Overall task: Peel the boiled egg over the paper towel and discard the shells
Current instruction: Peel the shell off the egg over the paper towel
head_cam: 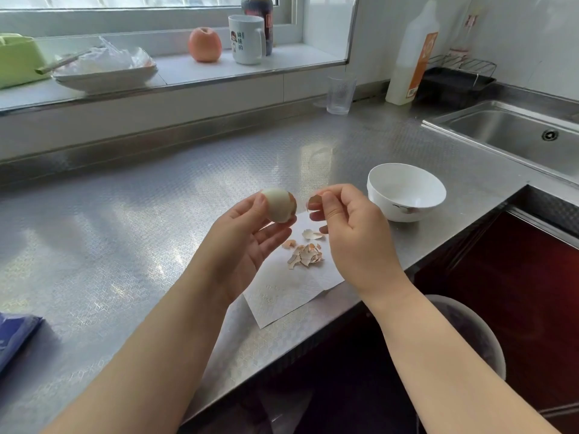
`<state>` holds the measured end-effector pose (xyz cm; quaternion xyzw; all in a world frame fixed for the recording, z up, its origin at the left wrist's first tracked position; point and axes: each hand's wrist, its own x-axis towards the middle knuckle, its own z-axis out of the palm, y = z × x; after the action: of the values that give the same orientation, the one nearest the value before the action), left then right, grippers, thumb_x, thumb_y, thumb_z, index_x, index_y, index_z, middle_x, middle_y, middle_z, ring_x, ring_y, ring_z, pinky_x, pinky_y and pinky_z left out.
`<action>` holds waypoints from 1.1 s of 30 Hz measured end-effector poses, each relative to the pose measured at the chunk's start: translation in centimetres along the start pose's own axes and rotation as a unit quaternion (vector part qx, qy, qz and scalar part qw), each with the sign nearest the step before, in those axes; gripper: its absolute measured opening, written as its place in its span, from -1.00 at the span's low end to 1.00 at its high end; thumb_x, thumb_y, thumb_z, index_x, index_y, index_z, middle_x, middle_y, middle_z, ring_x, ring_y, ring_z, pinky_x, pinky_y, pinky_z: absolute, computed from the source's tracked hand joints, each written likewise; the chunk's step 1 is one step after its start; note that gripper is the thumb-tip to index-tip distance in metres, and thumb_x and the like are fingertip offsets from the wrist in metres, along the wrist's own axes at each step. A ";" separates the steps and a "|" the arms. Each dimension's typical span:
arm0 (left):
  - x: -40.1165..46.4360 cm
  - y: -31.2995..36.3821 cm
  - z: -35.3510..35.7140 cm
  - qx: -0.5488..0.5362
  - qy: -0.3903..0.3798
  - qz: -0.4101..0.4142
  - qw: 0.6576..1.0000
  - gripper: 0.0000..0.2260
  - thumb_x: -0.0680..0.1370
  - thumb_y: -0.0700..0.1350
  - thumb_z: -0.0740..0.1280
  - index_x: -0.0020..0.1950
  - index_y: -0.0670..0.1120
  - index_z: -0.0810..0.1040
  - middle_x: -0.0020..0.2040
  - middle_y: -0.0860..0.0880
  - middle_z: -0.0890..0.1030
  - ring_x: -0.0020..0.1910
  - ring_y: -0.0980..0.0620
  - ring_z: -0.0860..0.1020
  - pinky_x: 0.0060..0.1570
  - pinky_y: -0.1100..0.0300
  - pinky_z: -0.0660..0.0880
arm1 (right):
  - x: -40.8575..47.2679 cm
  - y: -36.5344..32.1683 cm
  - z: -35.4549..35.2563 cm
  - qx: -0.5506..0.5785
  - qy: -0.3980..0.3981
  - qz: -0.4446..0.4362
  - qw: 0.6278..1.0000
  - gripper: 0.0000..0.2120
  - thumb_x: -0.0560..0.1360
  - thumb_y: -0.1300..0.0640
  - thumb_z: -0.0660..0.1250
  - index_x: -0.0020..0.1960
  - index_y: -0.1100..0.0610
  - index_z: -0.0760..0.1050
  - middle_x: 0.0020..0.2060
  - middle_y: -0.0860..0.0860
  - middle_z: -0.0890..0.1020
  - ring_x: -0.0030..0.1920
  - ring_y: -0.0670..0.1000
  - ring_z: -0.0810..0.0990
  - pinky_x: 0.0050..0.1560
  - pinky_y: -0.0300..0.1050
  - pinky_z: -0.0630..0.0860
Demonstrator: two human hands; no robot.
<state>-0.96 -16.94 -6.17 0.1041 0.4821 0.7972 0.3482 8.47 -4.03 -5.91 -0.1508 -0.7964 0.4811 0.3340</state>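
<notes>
Egg mid-peel above paper towel [291, 292].
Left hand [247, 242] grips mostly bare egg [278, 208]; right hand [347, 227] pinches shell piece [314, 202]. Shell bits [305, 253] lie on towel.

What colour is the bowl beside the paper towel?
White, with a small dark mark low on its side; the bowl shows in the head view.

bright window daylight, counter glare, warped edges

A white bowl [406, 192] stands on the steel counter [141, 220] near a sink [513, 136].
</notes>
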 end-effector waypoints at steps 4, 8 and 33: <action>-0.1 0.2 0.0 -0.054 0.025 -0.008 0.998 -0.64 0.64 -0.04 0.23 0.35 -0.22 0.49 0.23 -0.23 0.65 0.11 -0.13 0.69 0.03 0.14 0.64 | -0.1 1.0 -0.3 -0.125 -0.073 0.002 0.989 -0.65 0.61 -0.09 0.12 -0.06 0.06 0.62 -0.12 -0.09 0.64 -0.07 -0.12 0.58 -0.11 -0.37 0.41; -0.2 0.1 0.2 -0.057 0.028 -0.015 0.998 -0.64 0.63 0.00 0.26 0.30 -0.22 0.52 0.20 -0.22 0.66 0.09 -0.11 0.70 0.00 0.16 0.65 | 0.0 1.3 0.1 -0.130 -0.046 -0.005 0.991 -0.79 0.54 -0.02 0.30 -0.11 0.09 0.62 -0.12 -0.08 0.62 -0.10 -0.10 0.58 -0.12 -0.28 0.43; -0.5 0.2 0.6 -0.073 0.043 -0.046 0.995 -0.66 0.55 0.01 0.37 0.24 -0.15 0.58 0.22 -0.19 0.65 0.04 -0.09 0.70 -0.02 0.19 0.65 | 0.2 1.7 1.1 -0.090 0.095 -0.106 0.986 -0.78 0.59 0.06 0.20 -0.12 0.14 0.53 -0.21 -0.06 0.56 -0.18 -0.09 0.50 -0.15 -0.31 0.41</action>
<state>-0.38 -16.87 -5.63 0.0218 0.4410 0.8173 0.3703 7.47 -3.86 -7.66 -0.1400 -0.8125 0.3529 0.4424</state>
